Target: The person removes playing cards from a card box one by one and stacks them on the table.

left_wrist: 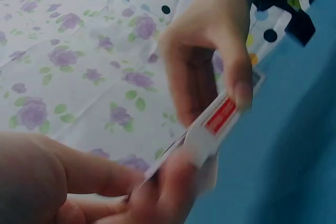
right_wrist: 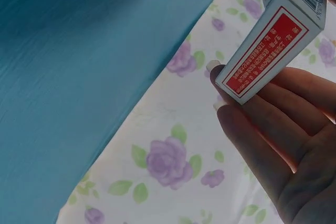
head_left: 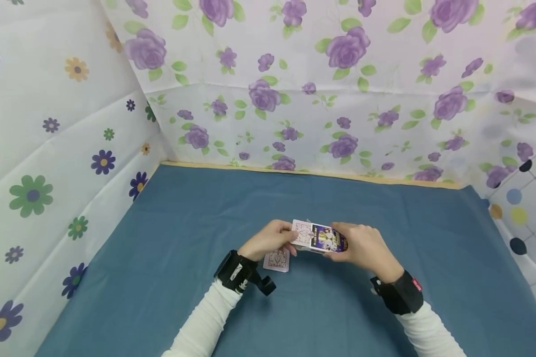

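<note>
In the head view, the left hand [head_left: 270,238] pinches a stack of playing cards [head_left: 302,232] with pale patterned backs. The stack meets the end of a small purple and yellow card box [head_left: 328,239], and the cards appear partly inside it. Opposite, the right hand [head_left: 364,245] grips the box between thumb and fingers. A white side of the box [right_wrist: 268,51] with a red printed panel faces the right wrist view. Below the left hand, a playing card [head_left: 277,260] lies back up on the cloth. Fingers blur in the left wrist view.
A blue cloth [head_left: 161,277] covers the table. Floral sheeting [head_left: 263,94] stands along the back, with flower-print sheeting [head_left: 31,196] at left and dotted sheeting [head_left: 518,213] at right. Black camera straps [head_left: 238,270] sit on both wrists.
</note>
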Tool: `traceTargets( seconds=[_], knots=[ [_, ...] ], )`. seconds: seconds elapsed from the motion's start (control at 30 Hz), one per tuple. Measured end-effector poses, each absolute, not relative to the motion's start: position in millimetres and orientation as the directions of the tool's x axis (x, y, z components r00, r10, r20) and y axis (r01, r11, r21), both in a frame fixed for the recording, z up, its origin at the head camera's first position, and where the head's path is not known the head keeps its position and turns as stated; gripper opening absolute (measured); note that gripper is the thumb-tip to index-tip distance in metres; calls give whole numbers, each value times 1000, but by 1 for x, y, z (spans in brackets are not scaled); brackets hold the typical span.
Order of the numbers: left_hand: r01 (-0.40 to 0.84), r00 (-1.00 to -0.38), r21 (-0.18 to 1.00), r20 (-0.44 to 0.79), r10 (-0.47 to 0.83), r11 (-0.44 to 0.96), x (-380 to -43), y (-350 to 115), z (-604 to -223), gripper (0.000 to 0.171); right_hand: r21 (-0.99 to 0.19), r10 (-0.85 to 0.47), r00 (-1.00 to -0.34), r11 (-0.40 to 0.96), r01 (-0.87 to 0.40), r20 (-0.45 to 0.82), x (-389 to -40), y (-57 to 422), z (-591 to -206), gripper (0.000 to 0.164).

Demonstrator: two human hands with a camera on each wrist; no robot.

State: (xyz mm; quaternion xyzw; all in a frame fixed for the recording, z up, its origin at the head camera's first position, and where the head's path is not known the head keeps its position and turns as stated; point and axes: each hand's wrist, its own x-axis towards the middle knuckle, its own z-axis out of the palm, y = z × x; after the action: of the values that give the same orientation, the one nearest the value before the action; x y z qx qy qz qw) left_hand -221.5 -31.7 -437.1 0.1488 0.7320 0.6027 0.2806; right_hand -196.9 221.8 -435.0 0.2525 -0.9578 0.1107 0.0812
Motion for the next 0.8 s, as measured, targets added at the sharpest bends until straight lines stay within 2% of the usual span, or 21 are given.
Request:
traceTargets(
  seconds=[0.13, 0.27, 0.37, 0.53, 0.8],
  knots=[
    [-201, -807, 972, -237, 541, 125, -224, -49, -439, 33, -193, -434, -878, 861, -471, 203, -198, 230, -439, 63],
    [-202, -878, 979, -189, 439, 18, -232, -66, -441, 28, -199, -423, -884, 866, -459, 199, -201, 235, -439, 63],
    [-156, -930, 988, -142, 339, -13, -238, -79, -439, 24, -204, -423, -886, 865, -458, 192, -203, 236, -440, 64],
    [-113, -969, 993, -120, 214, 46, -245, -92, -439, 26, -219, -429, -885, 860, -461, 179, -205, 236, -442, 64],
    [-224, -954, 933, -269, 135, 280, -241, -85, -472, 19, -237, -442, -882, 850, -470, 162, -202, 237, -452, 62]
  ],
)
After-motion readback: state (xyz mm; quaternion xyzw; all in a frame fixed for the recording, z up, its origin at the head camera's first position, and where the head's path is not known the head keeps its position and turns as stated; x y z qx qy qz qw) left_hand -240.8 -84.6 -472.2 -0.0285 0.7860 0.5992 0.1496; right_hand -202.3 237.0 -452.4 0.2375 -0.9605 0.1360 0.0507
